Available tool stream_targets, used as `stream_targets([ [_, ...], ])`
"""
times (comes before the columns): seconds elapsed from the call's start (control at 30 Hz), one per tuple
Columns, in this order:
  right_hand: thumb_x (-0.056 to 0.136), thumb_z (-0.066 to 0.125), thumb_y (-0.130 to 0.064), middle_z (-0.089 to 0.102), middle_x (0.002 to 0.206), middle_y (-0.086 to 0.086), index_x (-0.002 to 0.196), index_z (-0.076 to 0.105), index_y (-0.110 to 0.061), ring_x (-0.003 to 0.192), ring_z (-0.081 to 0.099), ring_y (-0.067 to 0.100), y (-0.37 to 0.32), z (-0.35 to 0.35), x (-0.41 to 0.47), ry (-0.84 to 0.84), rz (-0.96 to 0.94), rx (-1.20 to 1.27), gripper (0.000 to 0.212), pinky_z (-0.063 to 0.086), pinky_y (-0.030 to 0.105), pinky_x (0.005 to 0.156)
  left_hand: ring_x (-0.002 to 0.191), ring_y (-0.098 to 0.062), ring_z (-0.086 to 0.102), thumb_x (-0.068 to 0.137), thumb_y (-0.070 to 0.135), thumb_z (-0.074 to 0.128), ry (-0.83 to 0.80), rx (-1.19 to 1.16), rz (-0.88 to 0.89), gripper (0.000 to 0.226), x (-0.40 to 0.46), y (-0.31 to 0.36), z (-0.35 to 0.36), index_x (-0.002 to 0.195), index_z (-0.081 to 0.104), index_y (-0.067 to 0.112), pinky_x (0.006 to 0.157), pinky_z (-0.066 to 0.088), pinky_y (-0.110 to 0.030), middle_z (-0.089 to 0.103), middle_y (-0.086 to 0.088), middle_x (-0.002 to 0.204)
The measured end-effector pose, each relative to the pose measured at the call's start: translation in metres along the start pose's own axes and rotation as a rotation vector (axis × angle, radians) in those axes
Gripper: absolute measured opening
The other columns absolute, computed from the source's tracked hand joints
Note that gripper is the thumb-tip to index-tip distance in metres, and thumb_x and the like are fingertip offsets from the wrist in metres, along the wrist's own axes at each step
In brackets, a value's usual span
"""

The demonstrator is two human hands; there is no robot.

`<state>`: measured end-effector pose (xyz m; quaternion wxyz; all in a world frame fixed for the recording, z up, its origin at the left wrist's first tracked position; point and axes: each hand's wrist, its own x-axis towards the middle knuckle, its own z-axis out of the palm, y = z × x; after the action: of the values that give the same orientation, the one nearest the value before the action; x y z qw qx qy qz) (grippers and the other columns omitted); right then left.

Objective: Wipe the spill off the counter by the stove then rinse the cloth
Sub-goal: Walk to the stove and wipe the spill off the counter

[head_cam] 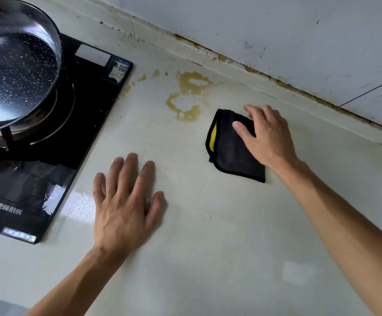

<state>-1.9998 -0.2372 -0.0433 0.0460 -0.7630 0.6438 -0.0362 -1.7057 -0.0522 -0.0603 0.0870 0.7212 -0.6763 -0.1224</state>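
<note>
The folded black cloth with a yellow inner face (pixel 233 147) lies on the cream desk (pixel 208 224), at four o'clock of the brownish-yellow spill (pixel 185 96). Right hand (pixel 267 137) rests on it, fingers seemingly straight; left hand (pixel 126 204) lies flat, spread.

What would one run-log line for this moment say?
right hand: on black cloth | left hand: flat on counter | spill: unwiped, beside stove | step: wipe pending
</note>
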Motion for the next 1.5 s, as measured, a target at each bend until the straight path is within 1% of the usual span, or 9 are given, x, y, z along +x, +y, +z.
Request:
stream_targets([
  [0.17,0.101,0.049,-0.062,0.068,0.111,0.008,0.116,0.059,-0.013,0.105,0.061,0.034,0.0,0.002,0.017,-0.068,-0.032,0.004,0.052,0.047,0.046,0.089,0.155,-0.038,0.03,0.097,0.047,0.052,0.015,-0.006,-0.006,0.06,-0.001,0.0,0.001,0.151,0.05,0.021,0.122,0.019,-0.06,0.039,-0.008,0.162],
  [0.37,0.103,0.052,-0.058,0.06,0.102,0.001,0.11,0.062,-0.015,0.086,0.062,0.029,0.005,-0.013,0.02,-0.064,-0.116,0.126,0.045,0.047,0.037,0.072,0.155,-0.038,0.029,0.098,0.049,0.051,0.027,-0.009,0.005,0.061,-0.001,-0.002,0.004,0.152,0.05,0.022,0.123,0.018,-0.06,0.038,-0.008,0.163],
  [0.63,0.1,0.066,-0.056,0.067,0.093,0.001,0.105,0.07,-0.023,0.079,0.064,0.024,0.006,-0.09,-0.002,0.41,-0.34,0.108,0.034,0.049,0.038,0.061,0.154,-0.037,0.029,0.096,0.048,0.051,0.032,-0.006,0.006,0.06,-0.001,-0.002,0.005,0.151,0.05,0.021,0.121,0.019,-0.06,0.037,-0.008,0.162],
  [0.73,0.098,0.071,-0.049,0.067,0.095,0.002,0.106,0.073,-0.022,0.088,0.068,0.026,0.003,-0.071,-0.029,0.337,-0.344,0.066,0.028,0.055,0.04,0.065,0.153,-0.038,0.03,0.096,0.048,0.051,0.033,-0.005,0.011,0.06,-0.001,-0.002,0.005,0.15,0.05,0.021,0.121,0.02,-0.061,0.038,-0.008,0.161],
  [0.9,0.091,0.074,-0.038,0.064,0.113,-0.004,0.117,0.072,-0.023,0.107,0.065,0.02,0.006,-0.017,-0.076,-0.046,-0.214,0.15,0.03,0.058,0.042,0.082,0.156,-0.038,0.028,0.096,0.049,0.051,0.009,-0.001,-0.004,0.062,-0.001,-0.002,0.005,0.152,0.048,0.022,0.123,0.02,-0.062,0.036,-0.007,0.164],
  [1.03,0.096,0.06,-0.037,0.054,0.141,-0.01,0.137,0.059,-0.027,0.135,0.05,0.011,0.004,-0.005,-0.068,0.056,-0.058,0.43,0.043,0.042,0.033,0.114,0.156,-0.038,0.028,0.096,0.049,0.05,-0.009,0.006,-0.002,0.062,0.0,-0.001,0.004,0.152,0.048,0.023,0.122,0.02,-0.062,0.036,-0.007,0.163],
  [1.13,0.108,0.05,-0.035,0.038,0.166,0.004,0.157,0.046,-0.017,0.156,0.032,0.025,-0.016,0.012,-0.054,0.048,0.081,0.295,0.052,0.024,0.042,0.129,0.156,-0.037,0.027,0.095,0.049,0.051,-0.022,0.007,-0.011,0.061,0.0,-0.001,0.003,0.151,0.047,0.024,0.123,0.02,-0.062,0.035,-0.006,0.163],
  [1.23,0.111,0.031,-0.048,0.011,0.177,0.0,0.168,0.021,-0.024,0.164,0.005,0.022,-0.018,0.031,-0.06,-0.063,0.102,0.118,0.062,0.005,0.046,0.133,0.157,-0.037,0.026,0.095,0.049,0.052,-0.025,0.005,-0.019,0.063,-0.001,0.0,0.003,0.153,0.047,0.025,0.124,0.018,-0.062,0.034,-0.007,0.166],
  [1.5,0.11,0.021,-0.051,0.01,0.177,0.003,0.168,0.018,-0.02,0.164,0.005,0.023,0.03,0.025,0.008,-0.028,0.079,0.048,0.066,0.007,0.048,0.133,0.158,-0.039,0.026,0.095,0.046,0.053,-0.039,0.0,-0.033,0.064,0.0,0.003,0.002,0.154,0.048,0.023,0.124,0.017,-0.063,0.034,-0.01,0.167],
])
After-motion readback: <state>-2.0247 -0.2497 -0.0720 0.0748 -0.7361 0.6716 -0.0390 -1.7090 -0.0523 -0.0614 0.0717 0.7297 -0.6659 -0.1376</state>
